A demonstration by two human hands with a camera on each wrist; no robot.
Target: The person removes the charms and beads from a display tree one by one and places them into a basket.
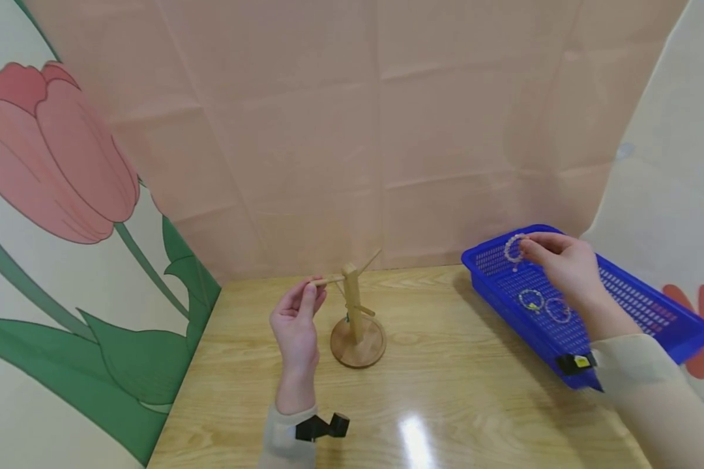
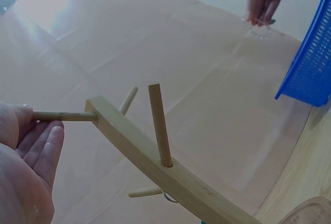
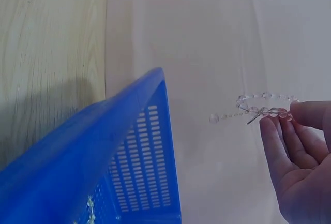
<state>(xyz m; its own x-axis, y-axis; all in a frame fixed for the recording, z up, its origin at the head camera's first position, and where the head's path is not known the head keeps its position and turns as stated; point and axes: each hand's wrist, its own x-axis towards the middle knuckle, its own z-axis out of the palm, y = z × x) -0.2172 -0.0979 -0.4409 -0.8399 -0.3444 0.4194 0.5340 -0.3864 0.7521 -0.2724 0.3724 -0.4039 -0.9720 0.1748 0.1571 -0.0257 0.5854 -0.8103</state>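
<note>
Beaded bracelet [image 3: 274, 112] raised near the basket's far end; both hands engaged.
We find the right hand [image 1: 566, 264] pinching the bracelet between thumb and fingers, the left hand [image 1: 297, 326] pinching an upper peg [image 2: 67, 116] of the wooden stand [image 1: 354, 309]. The blue basket [image 1: 498, 314], two further bracelets [image 1: 532, 307] inside, sits well right of the stand on the worktop [image 1: 446, 365]; its raised wall lies between. Other pegs jut out around the post.

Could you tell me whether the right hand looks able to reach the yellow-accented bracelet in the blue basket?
Probably yes: the right hand is near the open-topped blue basket, and nothing visible covers the yellow-accented bracelet inside. It pinches a beaded bracelet, though, so may need freeing first.
</note>
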